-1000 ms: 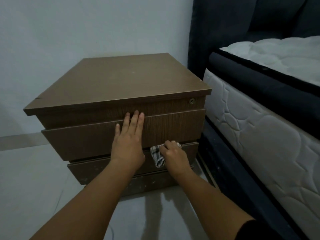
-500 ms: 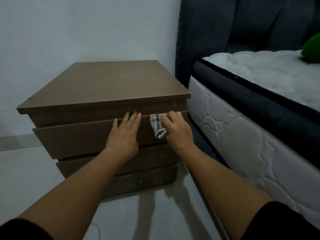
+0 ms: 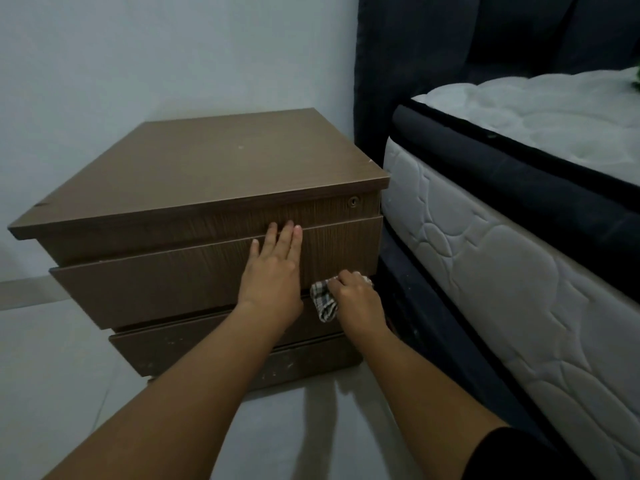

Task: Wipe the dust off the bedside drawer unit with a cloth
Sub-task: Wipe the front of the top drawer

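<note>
The right hand (image 3: pixel 358 299) is closed around a checked cloth (image 3: pixel 323 301) and presses it against the front of the brown drawer unit (image 3: pixel 207 174), at the lower right corner of the tall drawer front (image 3: pixel 173 278). A loose fold of the cloth hangs out of the grip on its left side, over the gap above the next drawer down.

The left hand (image 3: pixel 273 271) lies just left of the grip and slightly above it. It holds nothing; its palm is flat and its fingers are extended against the same drawer front, with fingertips reaching the upper edge.

A round keyhole (image 3: pixel 353 201) sits above the grip, in the top panel. The mattress (image 3: pixel 485 254) stands to the right of the grip, close beside the unit.
</note>
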